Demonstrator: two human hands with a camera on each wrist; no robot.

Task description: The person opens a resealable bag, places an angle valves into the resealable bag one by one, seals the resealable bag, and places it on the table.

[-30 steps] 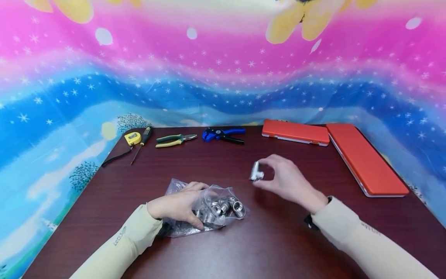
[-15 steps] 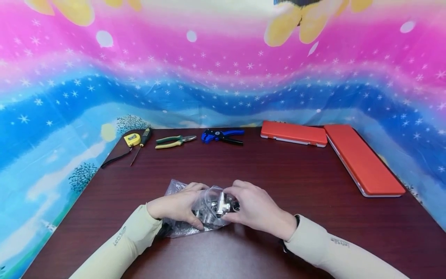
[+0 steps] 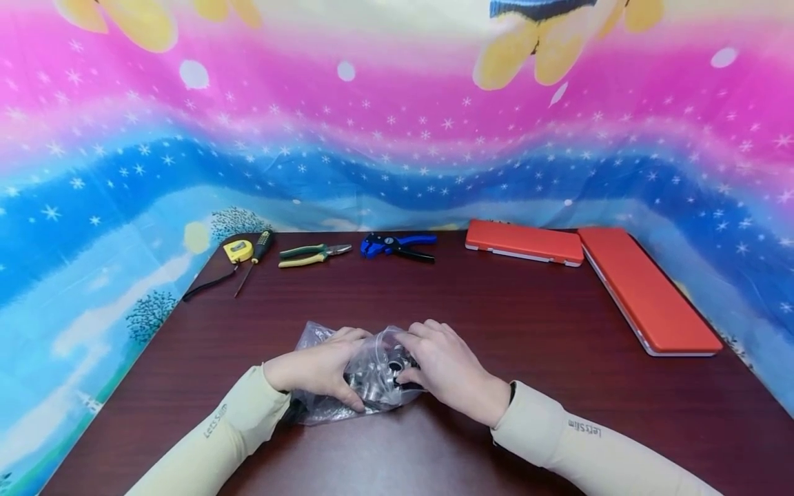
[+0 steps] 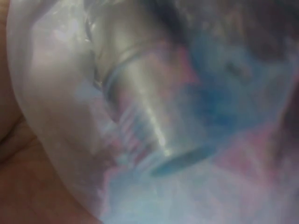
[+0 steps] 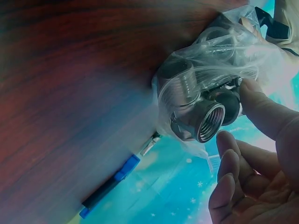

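On the dark red wooden bench (image 3: 533,324), near the person, lies a clear, crinkly plastic bag (image 3: 366,372) full of shiny metal pipe pieces (image 3: 378,379). The bag is thin and see-through, and it bunches up in folds. The pieces inside are round silver tubes with little screw ridges on them. The right wrist view shows one piece (image 5: 198,109) close up, hollow with ridges inside its round hole. The left hand (image 3: 319,368) lies on the left part of the bag with its fingers curled over the plastic, pressing it down. The right hand (image 3: 449,372) is at the right end of the bag, and its thumb and fingertips pinch a metal piece at the bag's mouth. The bag sits right between both hands. Far back on the bench lie a yellow tape measure (image 3: 238,251), a screwdriver (image 3: 256,253), green pliers (image 3: 312,254), a blue tool (image 3: 397,245) and two flat orange cases (image 3: 645,296).
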